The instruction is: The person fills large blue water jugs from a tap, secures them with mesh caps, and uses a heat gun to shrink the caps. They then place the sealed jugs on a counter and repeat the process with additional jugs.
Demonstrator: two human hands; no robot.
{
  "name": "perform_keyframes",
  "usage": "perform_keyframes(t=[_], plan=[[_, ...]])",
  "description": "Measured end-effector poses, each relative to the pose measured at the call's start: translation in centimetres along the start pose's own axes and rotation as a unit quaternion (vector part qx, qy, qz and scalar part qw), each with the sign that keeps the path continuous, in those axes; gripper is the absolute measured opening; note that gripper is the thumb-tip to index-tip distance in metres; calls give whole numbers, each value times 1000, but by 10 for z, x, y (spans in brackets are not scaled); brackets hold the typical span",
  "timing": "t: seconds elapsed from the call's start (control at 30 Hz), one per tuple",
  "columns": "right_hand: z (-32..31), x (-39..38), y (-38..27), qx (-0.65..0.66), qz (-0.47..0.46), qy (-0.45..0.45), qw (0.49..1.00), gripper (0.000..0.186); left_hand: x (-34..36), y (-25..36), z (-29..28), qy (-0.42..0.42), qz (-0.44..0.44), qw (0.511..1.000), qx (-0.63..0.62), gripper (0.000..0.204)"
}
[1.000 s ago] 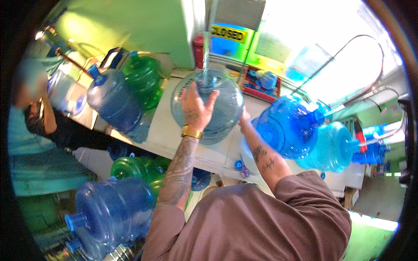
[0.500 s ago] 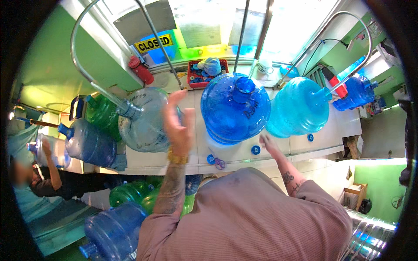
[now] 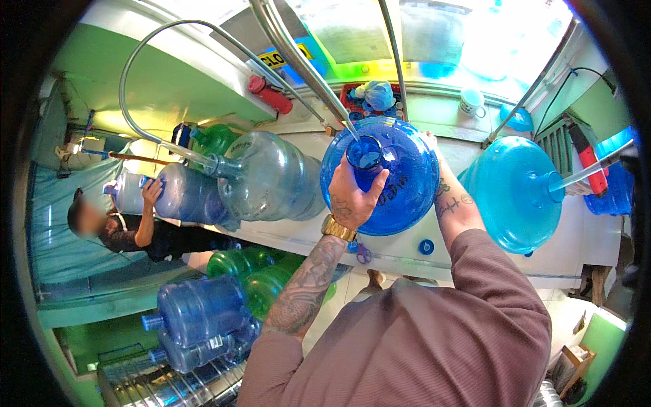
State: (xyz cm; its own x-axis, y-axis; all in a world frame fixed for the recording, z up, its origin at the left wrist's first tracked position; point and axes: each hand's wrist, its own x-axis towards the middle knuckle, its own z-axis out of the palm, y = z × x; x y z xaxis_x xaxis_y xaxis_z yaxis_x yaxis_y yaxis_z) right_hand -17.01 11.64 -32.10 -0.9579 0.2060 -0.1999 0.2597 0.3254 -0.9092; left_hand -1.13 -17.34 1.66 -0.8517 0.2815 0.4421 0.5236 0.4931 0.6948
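A dark blue water jug stands upright on the counter in front of me, its round mouth uncapped. My left hand grips the jug's neck, with the thumb on the right side and the fingers on the left. The end of a bent steel pipe reaches into the mouth. Against the jug's right side rests my right hand, its fingers partly hidden behind the jug. A light turquoise jug is on the right, tilted, with another pipe at its neck. To the left lies a clear jug, its neck meeting a curved pipe.
A blue cap and purple scissors lie near the front edge of the counter. Behind the jug sits a red basket. At left, a co-worker touches another jug. Several jugs stand below, left.
My left hand has come from above the clear jug to the dark blue jug's neck. My right hand has risen to its side. A pipe now meets its mouth; the view has shifted.
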Motion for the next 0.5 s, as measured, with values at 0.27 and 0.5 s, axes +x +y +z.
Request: perform_keyframes(t=[0.27, 0.5], plan=[[-20, -21, -37, -72, -3, -49, 996, 73, 3, 3, 0, 9, 12, 1000, -5, 68], [-28, -32, -64, -108, -11, -74, 991, 70, 0, 2, -2, 0, -5, 1000, 3, 72]])
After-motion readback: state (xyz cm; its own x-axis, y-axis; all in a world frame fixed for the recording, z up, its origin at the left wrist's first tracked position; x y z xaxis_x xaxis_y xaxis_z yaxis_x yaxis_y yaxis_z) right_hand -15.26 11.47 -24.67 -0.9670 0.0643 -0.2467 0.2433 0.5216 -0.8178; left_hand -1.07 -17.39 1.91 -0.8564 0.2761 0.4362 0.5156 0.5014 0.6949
